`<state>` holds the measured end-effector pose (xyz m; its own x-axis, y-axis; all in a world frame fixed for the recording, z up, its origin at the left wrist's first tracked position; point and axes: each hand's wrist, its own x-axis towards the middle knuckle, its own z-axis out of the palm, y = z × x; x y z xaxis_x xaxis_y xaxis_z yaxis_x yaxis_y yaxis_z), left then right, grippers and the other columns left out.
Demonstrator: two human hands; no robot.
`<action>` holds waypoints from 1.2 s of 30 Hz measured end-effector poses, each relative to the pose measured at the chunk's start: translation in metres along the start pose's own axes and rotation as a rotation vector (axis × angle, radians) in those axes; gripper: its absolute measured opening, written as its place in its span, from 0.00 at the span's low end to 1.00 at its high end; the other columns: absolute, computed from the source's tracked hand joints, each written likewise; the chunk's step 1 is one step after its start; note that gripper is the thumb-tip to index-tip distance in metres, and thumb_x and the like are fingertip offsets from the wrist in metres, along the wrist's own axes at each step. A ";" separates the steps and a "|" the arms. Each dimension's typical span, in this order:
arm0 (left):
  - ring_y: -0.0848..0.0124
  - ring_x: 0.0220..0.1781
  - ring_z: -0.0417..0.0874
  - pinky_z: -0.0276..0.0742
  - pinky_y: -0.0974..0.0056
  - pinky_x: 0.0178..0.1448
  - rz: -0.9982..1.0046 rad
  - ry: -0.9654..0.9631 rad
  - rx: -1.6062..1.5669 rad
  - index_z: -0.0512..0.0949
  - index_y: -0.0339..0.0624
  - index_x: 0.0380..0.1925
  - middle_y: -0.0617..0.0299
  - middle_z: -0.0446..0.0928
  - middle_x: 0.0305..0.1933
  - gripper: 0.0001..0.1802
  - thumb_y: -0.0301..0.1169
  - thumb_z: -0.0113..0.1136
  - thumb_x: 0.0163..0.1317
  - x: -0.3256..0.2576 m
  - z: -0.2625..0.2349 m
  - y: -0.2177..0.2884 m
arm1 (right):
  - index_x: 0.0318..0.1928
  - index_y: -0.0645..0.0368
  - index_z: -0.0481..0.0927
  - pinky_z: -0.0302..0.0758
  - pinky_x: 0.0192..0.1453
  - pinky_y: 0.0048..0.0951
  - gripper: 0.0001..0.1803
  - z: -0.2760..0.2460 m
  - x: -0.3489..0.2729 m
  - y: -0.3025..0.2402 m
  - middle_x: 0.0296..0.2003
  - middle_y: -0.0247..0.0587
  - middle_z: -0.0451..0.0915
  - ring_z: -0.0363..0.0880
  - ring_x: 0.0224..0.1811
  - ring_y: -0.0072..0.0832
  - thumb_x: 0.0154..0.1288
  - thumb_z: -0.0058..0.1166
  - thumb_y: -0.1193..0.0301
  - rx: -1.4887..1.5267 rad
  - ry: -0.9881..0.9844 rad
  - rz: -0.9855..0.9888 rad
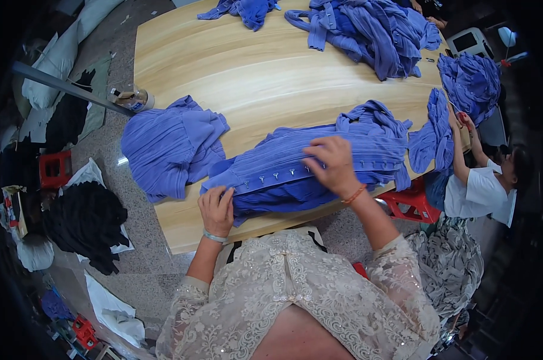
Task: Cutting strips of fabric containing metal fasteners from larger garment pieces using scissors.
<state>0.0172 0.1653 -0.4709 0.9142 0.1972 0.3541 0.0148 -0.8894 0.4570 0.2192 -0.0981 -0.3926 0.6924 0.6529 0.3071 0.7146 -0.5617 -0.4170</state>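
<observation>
A ribbed blue-purple garment lies stretched along the table's near edge. Small metal hooks run in a row along its front band. At the band's left end, my left hand has its fingertips closed on the fabric edge. My right hand is over the middle of the band, palm down, its thumb and fingers apart; whether the fingertips touch the cloth I cannot tell. Darker blue cloth shows below the band. To the left, a similar blue garment lies bunched, hanging partly over the table edge.
More blue garments are heaped at the far side of the wooden table. At right, a co-worker holds red-handled scissors near blue cloth. A grey pole crosses at left. Red stools and black cloth piles stand around.
</observation>
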 end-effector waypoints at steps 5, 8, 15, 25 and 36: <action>0.57 0.50 0.78 0.67 0.52 0.56 0.117 -0.036 -0.017 0.80 0.43 0.37 0.58 0.78 0.44 0.14 0.20 0.62 0.49 -0.008 0.008 -0.017 | 0.35 0.51 0.84 0.65 0.55 0.39 0.09 0.065 0.014 -0.040 0.42 0.34 0.78 0.73 0.49 0.34 0.53 0.67 0.66 0.039 -0.148 0.013; 0.57 0.51 0.77 0.67 0.52 0.57 0.105 -0.056 -0.029 0.81 0.43 0.37 0.58 0.78 0.46 0.13 0.21 0.61 0.50 -0.015 0.010 -0.023 | 0.32 0.52 0.84 0.64 0.54 0.39 0.05 0.075 0.014 -0.038 0.40 0.33 0.79 0.73 0.47 0.34 0.52 0.66 0.69 0.009 -0.192 0.008; 0.57 0.52 0.78 0.69 0.54 0.58 -0.005 -0.037 -0.197 0.81 0.42 0.40 0.57 0.80 0.48 0.14 0.21 0.64 0.51 -0.022 0.012 -0.029 | 0.31 0.56 0.80 0.68 0.48 0.39 0.02 0.039 0.007 0.004 0.35 0.38 0.80 0.77 0.41 0.38 0.57 0.59 0.74 0.054 0.116 0.153; 0.76 0.28 0.82 0.76 0.73 0.32 -1.344 -0.207 -1.151 0.78 0.44 0.39 0.59 0.84 0.34 0.16 0.46 0.61 0.67 -0.028 0.011 -0.040 | 0.42 0.65 0.83 0.76 0.49 0.34 0.17 -0.146 -0.198 0.178 0.37 0.47 0.82 0.81 0.41 0.35 0.66 0.61 0.61 -0.319 0.432 1.023; 0.74 0.32 0.81 0.80 0.67 0.37 -1.302 0.033 -1.477 0.77 0.45 0.35 0.66 0.79 0.31 0.07 0.34 0.63 0.66 -0.003 0.007 -0.027 | 0.55 0.60 0.78 0.70 0.62 0.39 0.19 -0.076 -0.134 0.090 0.53 0.48 0.79 0.77 0.56 0.44 0.63 0.59 0.73 -0.318 0.293 0.519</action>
<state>0.0168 0.1856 -0.4903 0.6221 0.3578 -0.6963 0.2491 0.7528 0.6094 0.1980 -0.2751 -0.4059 0.9202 0.1185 0.3730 0.2458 -0.9167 -0.3152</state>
